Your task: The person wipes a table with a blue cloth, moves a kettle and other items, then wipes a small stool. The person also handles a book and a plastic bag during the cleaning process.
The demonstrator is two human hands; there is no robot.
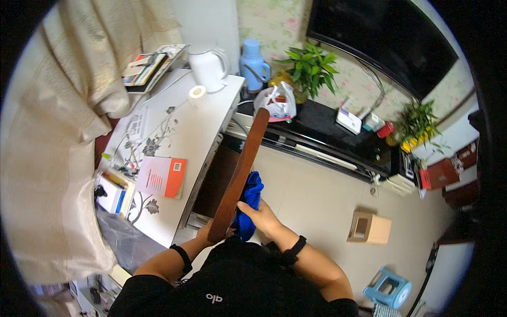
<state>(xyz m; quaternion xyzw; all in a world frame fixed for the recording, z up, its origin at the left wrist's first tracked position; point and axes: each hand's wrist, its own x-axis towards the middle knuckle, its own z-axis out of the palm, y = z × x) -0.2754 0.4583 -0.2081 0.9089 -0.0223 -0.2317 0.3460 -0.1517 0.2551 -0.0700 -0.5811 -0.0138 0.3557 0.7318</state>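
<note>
A long, flat reddish-brown board, seen nearly edge-on, slants up and to the right in front of my body. My left hand grips its lower end, with the fingers partly hidden behind it. My right hand is at the board's right side, its thumb on the edge, and holds a bunched blue cloth against the board's far side. What the cloth touches there is mostly hidden. Left of the board, a paper booklet with a red-orange band lies on a white desk with a dark floral print.
An electric kettle and a tape roll stand on the desk. Beyond, a black TV cabinet bears potted plants, a blue thermos and a plastic bag. A cardboard box and a blue stool stand on the floor at right.
</note>
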